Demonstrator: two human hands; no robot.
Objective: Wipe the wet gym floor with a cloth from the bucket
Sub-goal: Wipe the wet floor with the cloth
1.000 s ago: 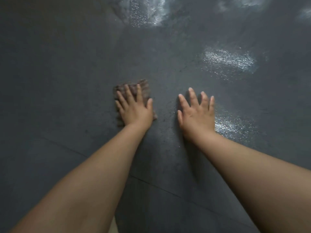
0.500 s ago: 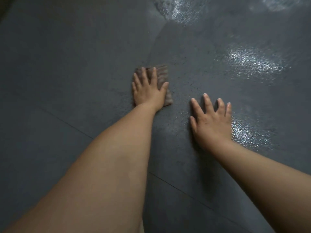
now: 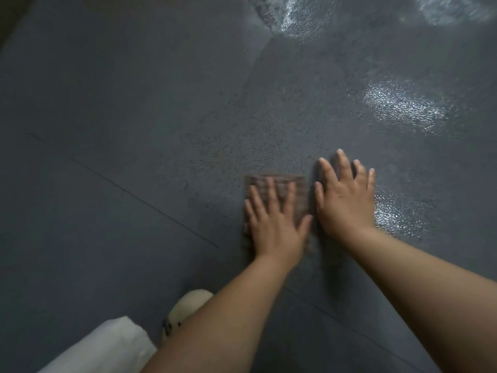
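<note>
We're leaning fwd w/ both bare forearms stretched out over the dark grey pebble-textured gym floor (image 3: pixel 139 109). Our left hand (image 3: pixel 274 224) lies palm-down, fingers straight & slightly spread, pressing flat on the small brownish checked folded cloth (image 3: pixel 301 195); nothing curled round it, just flat pressure. The cloth sits under that hand, approx centre of view, its far edge & right side showing beyond the fingertips, a bit of it also peeking out by the wrist. Its weave looks ribbed or gridded, though blurred, so we can't tell more.

Our right hand (image 3: pixel 347 200) is just beside the cloth on its right, palm flat on the bare floor, fingers straight & fanned, thumb close to the cloth's right edge; whether thumb & cloth touch we can't tell. It holds nothing.

Floor surface: matte grey rubbery-looking sheet w/ fine dimples, thin seam lines (image 3: pixel 145 200) running diagonally at left. Glossy wet patches (image 3: pixel 400 109) shine at right, beyond & beside the right hand, plus more sheen along the top edge. The area ahead of the cloth looks duller, speckled.

Bottom left: a cream rounded shoe toe (image 3: pixel 188 308) w/ dark specks, & next to it a pale whitish fabric trouser leg (image 3: pixel 107 345), partly behind our left forearm.
</note>
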